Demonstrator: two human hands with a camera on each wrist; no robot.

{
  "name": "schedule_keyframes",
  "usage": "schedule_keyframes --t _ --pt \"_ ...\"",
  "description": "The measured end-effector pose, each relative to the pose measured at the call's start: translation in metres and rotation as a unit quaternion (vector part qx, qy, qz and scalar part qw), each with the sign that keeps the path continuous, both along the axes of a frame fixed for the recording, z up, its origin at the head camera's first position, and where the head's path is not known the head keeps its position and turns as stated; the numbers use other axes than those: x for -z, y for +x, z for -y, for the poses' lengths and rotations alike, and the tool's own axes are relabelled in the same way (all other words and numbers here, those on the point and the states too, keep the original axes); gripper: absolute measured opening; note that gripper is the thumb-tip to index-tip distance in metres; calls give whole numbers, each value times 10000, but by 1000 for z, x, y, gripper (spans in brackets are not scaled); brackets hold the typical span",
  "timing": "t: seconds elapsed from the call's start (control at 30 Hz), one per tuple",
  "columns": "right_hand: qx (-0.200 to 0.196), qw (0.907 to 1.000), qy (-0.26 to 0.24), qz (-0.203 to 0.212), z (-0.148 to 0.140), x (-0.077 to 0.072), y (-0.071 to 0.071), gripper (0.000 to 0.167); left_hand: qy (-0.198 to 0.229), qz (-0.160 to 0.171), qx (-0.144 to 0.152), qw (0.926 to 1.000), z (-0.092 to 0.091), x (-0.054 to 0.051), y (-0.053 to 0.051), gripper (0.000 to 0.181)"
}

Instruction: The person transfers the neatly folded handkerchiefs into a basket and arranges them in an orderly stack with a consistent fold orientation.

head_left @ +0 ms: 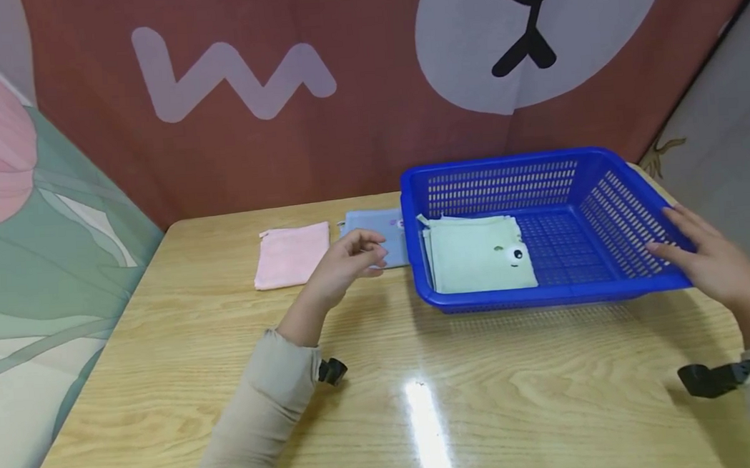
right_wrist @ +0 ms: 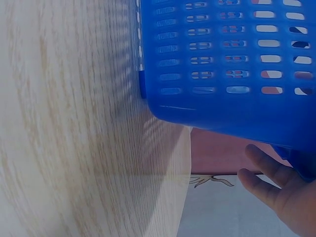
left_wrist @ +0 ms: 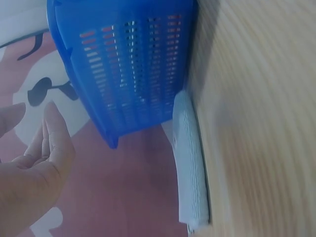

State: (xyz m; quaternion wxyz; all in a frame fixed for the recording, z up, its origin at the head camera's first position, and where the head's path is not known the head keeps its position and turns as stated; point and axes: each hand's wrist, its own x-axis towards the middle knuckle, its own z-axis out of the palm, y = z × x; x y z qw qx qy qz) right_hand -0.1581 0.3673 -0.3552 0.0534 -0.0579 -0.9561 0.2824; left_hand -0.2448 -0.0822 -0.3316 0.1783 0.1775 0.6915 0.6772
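Observation:
A blue plastic basket [head_left: 549, 294] stands on the table at the right. My right hand [head_left: 718, 259] holds its right rim, the thumb over the edge; in the right wrist view some fingers [right_wrist: 266, 190] stretch out below the rim. Inside, at the left end, lie light green folded towels [head_left: 473, 260] with an eye-like decoration on top. Left of the basket my left hand [head_left: 353, 257] hovers, fingers loosely bent and holding nothing. Behind it lies a blue folded towel [head_left: 371, 221], partly hidden by hand and basket. Further left is a pink folded towel [head_left: 292, 255].
The wooden table [head_left: 520, 397] reaches toward me, with a bright light reflection in front of the basket. A reddish-brown cloth [head_left: 248, 163] with a cartoon print hangs along the table's far edge. Black wrist mounts [head_left: 713, 379] sit by both sleeves.

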Motion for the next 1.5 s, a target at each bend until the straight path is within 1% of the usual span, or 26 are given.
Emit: schedule_keyframes --t 0.2,0.3,0.37,0.5,0.57,0.63,0.67,0.7,0.77,0.87,0.9,1.03,1.13,1.33,1.4,1.43,1.5 --pt "7 10000 12 -35 2 -4 0 65 -56 13 -132 9999 12 -2 1 26" --pt "31 10000 5 -19 -6 3 -4 66 -127 12 -158 9998 19 -1 2 26" --pt "76 10000 13 -50 -20 16 -9 67 -171 4 -163 9997 22 0 2 26" --pt "234 9994 189 -167 -58 56 -26 69 -286 -42 -165 9994 30 2 1 27" --pt "299 9991 247 -157 -74 71 -33 70 -377 -87 -156 9991 33 2 0 27" --pt "277 9991 294 -140 -84 79 -38 70 -438 -110 -182 9988 37 2 -2 26" --pt "255 9992 278 -142 -84 79 -38 70 -491 -123 -198 9985 38 2 -3 26" --pt "218 9995 225 -108 -74 70 -34 70 -519 -125 -219 9983 40 2 -4 26" --pt "175 9997 143 -80 -51 49 -24 69 -552 -114 -237 9981 42 1 -6 26" --pt "87 10000 -6 -40 -14 13 -6 66 -629 -58 -286 9976 44 0 -8 24" --pt "71 10000 -34 -18 -4 4 -2 66 -655 -38 -319 9973 45 0 -9 25" --pt "139 9999 -39 2 -3 4 -1 66 -852 -1 -483 9952 49 0 -12 27" --pt "130 9999 -37 10 -3 4 -1 66 -954 -34 -548 9939 53 1 -15 30" --pt "72 10000 2 25 1 1 0 65 -1187 -120 -681 9905 63 3 -20 30" --pt "70 10000 -27 17 -1 2 0 66 -1273 -143 -731 9891 66 4 -22 30" --pt "153 9999 -32 13 -3 4 -1 66 -1315 -143 -759 9883 67 4 -23 30" --pt "186 9998 -49 -24 -9 11 -3 66 -1402 -123 -821 9866 71 6 -24 29"
